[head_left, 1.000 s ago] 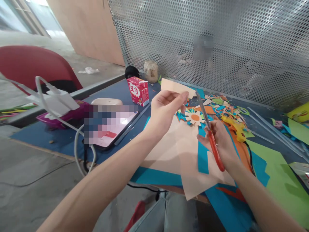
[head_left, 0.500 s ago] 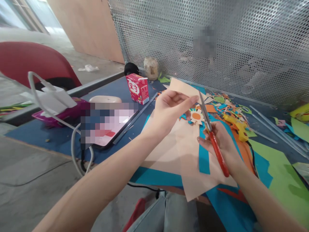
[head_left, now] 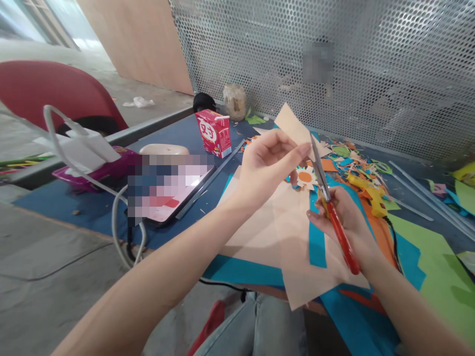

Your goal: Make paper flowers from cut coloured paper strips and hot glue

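My left hand pinches a small cream piece of paper between thumb and fingers, raised above the table. In my right hand is a pair of scissors with red handles, its blades pointing up beside the paper's right edge. Whether the blades touch the paper I cannot tell. Just below and between the hands lies a paper flower with cream petals and an orange centre. Large cream sheets and a blue paper strip are spread under my hands.
Coloured paper scraps and a yellow glue gun lie to the right, near green paper and clear glue sticks. On the left are a red drink carton, a tablet and a white cable. A perforated metal panel stands behind.
The cream paper in my left hand has turned, so a corner now points up. Both hands appear slightly further right in view, along with the whole scene.
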`<state>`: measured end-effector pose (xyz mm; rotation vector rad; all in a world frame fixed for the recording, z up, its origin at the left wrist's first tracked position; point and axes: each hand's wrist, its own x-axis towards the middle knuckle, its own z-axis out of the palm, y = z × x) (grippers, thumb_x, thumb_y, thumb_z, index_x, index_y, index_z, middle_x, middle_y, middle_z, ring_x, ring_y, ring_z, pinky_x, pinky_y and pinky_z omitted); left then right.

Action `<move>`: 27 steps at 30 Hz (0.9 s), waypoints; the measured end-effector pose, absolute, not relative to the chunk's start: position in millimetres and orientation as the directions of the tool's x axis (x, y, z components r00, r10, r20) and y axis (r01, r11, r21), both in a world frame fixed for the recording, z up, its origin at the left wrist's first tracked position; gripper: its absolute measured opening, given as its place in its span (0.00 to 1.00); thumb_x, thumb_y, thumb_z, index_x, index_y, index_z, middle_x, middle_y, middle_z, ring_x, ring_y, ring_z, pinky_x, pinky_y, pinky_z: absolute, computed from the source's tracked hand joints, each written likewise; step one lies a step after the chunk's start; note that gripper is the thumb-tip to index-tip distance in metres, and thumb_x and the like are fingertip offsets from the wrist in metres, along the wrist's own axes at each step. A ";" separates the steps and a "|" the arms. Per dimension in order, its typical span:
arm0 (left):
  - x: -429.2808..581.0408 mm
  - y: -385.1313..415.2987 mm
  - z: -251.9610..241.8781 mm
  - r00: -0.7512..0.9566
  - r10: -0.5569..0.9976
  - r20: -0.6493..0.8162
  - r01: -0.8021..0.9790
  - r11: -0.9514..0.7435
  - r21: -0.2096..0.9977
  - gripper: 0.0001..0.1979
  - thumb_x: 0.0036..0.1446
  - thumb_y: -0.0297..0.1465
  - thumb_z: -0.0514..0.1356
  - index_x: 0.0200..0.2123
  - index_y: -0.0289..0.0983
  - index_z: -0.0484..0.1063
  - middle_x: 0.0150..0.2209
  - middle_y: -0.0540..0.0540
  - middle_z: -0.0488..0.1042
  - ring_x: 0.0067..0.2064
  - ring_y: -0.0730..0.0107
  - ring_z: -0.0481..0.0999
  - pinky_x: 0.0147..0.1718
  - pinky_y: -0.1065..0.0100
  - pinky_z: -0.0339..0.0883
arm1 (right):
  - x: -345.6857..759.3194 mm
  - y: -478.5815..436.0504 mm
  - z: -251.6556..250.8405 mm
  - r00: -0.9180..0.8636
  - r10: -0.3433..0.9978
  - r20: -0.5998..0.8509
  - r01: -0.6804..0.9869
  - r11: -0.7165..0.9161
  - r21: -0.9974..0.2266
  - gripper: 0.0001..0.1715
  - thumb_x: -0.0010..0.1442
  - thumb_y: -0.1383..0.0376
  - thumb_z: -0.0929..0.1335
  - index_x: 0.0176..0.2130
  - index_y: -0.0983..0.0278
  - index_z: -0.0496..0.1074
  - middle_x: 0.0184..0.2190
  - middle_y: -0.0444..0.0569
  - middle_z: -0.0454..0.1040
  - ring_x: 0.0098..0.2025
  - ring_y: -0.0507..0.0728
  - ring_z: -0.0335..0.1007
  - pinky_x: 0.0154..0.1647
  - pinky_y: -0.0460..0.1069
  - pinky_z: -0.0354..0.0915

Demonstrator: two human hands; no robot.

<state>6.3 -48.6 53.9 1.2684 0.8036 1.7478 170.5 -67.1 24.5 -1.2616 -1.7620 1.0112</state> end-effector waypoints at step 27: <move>4.3 -47.2 51.5 -0.189 0.852 0.489 -0.253 -0.523 0.814 0.10 0.49 0.37 0.63 0.25 0.38 0.67 0.24 0.52 0.73 0.28 0.73 0.76 0.18 0.75 0.65 | 170.3 -68.3 25.5 -0.281 0.953 0.112 0.345 0.209 -0.915 0.20 0.48 0.60 0.71 0.31 0.59 0.55 0.25 0.39 0.59 0.27 0.51 0.59 0.27 0.48 0.62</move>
